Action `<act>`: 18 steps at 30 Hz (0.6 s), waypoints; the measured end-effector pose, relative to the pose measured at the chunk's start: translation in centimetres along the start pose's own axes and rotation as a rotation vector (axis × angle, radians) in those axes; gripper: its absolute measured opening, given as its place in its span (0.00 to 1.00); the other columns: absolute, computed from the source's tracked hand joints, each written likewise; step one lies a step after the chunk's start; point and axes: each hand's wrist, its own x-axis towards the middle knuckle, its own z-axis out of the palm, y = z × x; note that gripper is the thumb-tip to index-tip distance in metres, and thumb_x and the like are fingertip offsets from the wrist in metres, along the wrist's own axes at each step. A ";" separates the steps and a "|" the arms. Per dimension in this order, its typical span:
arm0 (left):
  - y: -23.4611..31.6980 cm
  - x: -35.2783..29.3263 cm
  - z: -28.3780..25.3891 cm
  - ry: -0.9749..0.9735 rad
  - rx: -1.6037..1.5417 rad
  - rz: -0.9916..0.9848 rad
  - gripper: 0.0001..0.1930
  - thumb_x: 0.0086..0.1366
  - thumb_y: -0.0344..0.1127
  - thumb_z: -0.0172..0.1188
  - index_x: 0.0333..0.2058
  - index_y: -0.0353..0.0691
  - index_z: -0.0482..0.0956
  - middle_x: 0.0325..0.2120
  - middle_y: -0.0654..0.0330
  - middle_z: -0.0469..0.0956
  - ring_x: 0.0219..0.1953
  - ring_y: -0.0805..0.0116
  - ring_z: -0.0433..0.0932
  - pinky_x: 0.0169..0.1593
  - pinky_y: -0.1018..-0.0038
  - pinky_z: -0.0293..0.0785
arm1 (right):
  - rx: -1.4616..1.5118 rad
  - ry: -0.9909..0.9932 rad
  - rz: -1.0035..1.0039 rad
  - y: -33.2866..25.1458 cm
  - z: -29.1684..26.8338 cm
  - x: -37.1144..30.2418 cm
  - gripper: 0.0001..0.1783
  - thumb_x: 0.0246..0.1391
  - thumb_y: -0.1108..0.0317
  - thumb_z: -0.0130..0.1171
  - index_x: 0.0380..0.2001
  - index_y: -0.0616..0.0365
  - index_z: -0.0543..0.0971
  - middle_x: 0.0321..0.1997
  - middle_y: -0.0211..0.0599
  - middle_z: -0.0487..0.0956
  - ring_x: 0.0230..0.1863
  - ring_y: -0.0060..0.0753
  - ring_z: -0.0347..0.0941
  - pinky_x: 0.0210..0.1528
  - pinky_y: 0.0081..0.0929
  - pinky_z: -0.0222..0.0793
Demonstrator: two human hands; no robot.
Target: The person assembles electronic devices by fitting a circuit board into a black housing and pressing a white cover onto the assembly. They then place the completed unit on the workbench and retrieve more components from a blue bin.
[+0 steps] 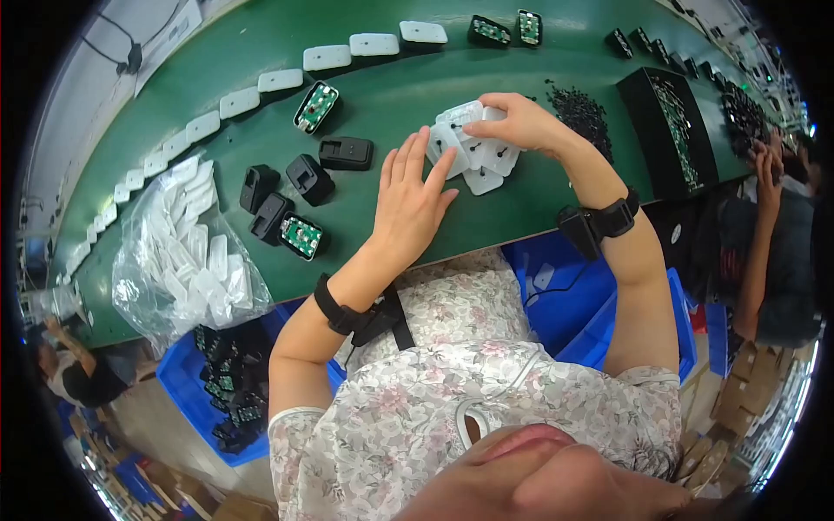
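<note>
Across the green counter (382, 87) we go: clear bag (139, 278) near left, bulging with white pieces, black box (638, 122) over to the right. And the hands! Left grip (408, 201) open, fingers spread, tips touching the left side of the covers (482, 156), that white stack lying right between the two hands. Right grip (530, 126) bent over the stack's far right side, thumb on top; whether it's pinching one, can't tell. Black cases (310, 180) sit left, tiny black bits (578, 113) heaped right.

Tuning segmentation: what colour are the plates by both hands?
White plates, best in head view.
</note>
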 end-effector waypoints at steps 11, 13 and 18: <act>-1.2 -0.8 -1.3 -0.090 0.228 0.049 0.22 0.55 0.41 0.64 0.49 0.48 0.74 0.55 0.51 0.68 0.60 0.55 0.63 0.62 0.54 0.57 | -0.515 0.414 -0.131 2.1 -1.2 -1.8 0.24 0.50 0.52 0.65 0.46 0.52 0.76 0.44 0.38 0.76 0.43 0.37 0.75 0.47 0.32 0.70; -1.0 -1.4 -2.2 -0.096 0.237 0.042 0.22 0.54 0.40 0.65 0.49 0.48 0.75 0.54 0.52 0.68 0.59 0.55 0.64 0.61 0.54 0.58 | -0.524 0.424 -0.084 1.4 -1.2 -3.3 0.24 0.50 0.51 0.64 0.47 0.50 0.76 0.45 0.37 0.75 0.44 0.39 0.75 0.48 0.33 0.70; -0.6 -1.2 -3.2 -0.068 0.201 0.049 0.21 0.52 0.38 0.66 0.46 0.45 0.75 0.50 0.53 0.70 0.55 0.55 0.67 0.59 0.55 0.61 | -0.675 0.486 -0.073 2.0 -1.2 -4.9 0.24 0.50 0.49 0.62 0.49 0.44 0.76 0.45 0.33 0.75 0.44 0.40 0.75 0.47 0.34 0.71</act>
